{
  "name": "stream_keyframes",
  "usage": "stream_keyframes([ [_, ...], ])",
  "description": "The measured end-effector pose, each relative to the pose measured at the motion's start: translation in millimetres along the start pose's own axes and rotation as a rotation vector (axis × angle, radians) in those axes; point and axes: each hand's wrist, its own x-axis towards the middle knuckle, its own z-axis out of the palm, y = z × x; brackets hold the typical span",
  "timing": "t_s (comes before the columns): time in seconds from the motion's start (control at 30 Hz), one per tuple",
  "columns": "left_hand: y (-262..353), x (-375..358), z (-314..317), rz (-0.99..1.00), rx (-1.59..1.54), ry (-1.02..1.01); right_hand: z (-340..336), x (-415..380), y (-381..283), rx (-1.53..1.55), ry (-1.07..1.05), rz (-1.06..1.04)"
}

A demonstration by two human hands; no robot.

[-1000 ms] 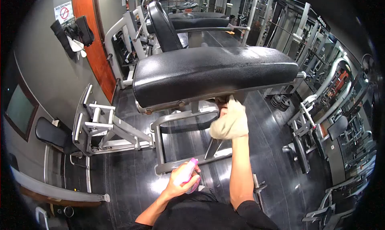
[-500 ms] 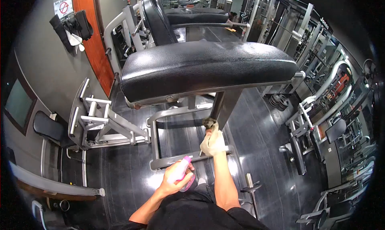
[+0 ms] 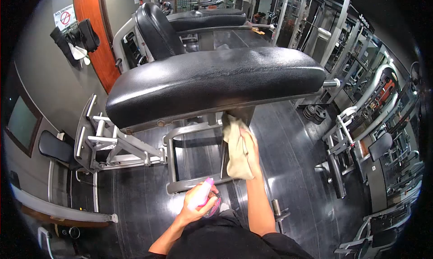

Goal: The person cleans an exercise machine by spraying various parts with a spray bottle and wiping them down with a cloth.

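In the head view, my left hand [image 3: 191,208] is wrapped round a pink and white spray bottle [image 3: 205,189], low in front of my body. Farther forward, my right hand [image 3: 252,151] grips a pale, cream-coloured cloth [image 3: 236,153] that hangs down from the fingers. Hand and cloth lie against the metal post [image 3: 246,113] below a black padded bench [image 3: 216,76]. The cloth hides part of the post and some of my right fingers.
The bench's grey base frame [image 3: 184,186] stands on the dark floor. A plate-loaded machine frame [image 3: 108,141] is on the left, weight plates [image 3: 314,113] and more machines on the right. A bar end [image 3: 278,209] stands near my right arm.
My right hand has moved up the post with the cloth, which now hangs looser and longer. The view has shifted slightly; my left hand still holds the bottle in nearly the same place.
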Motion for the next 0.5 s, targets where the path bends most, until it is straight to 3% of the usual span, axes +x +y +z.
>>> stream_keyframes([
  [0.03, -0.9, 0.6, 2.8, -0.01, -0.023, 0.016, -2.3, 0.1, -3.7, -0.132, 0.048, -0.193],
  [0.1, 3.7, 6.4, 6.7, 0.022, 0.042, 0.011, -2.0, 6.6, 5.5, 0.345, 0.582, 0.261],
  [0.13, 5.0, 8.2, 9.4, 0.025, 0.066, 0.005, -3.5, 13.3, 7.6, 0.379, 0.721, 0.236],
  [0.23, 1.7, 12.6, 19.1, 0.023, 0.08, -0.003, -13.3, 41.5, 13.5, 0.237, 0.677, 0.12],
  [0.3, 0.3, 17.7, 26.0, 0.022, 0.071, -0.006, -19.6, 56.9, 13.8, 0.069, 0.462, 0.161],
  [0.33, 0.9, 21.3, 29.7, 0.048, 0.075, -0.006, -16.2, 62.9, 22.1, 0.1, 0.485, 0.092],
  [0.43, -3.2, 28.1, 41.1, 0.051, 0.059, 0.008, -8.9, 45.0, 50.9, -0.37, 0.478, 0.029],
  [0.47, -5.3, 28.8, 43.8, 0.028, 0.04, 0.012, 1.6, 34.3, 95.3, -0.546, 0.611, -0.086],
  [0.5, -7.7, 29.7, 45.5, 0.027, 0.046, 0.015, -3.9, 24.7, 94.2, -0.373, 0.466, 0.053],
])
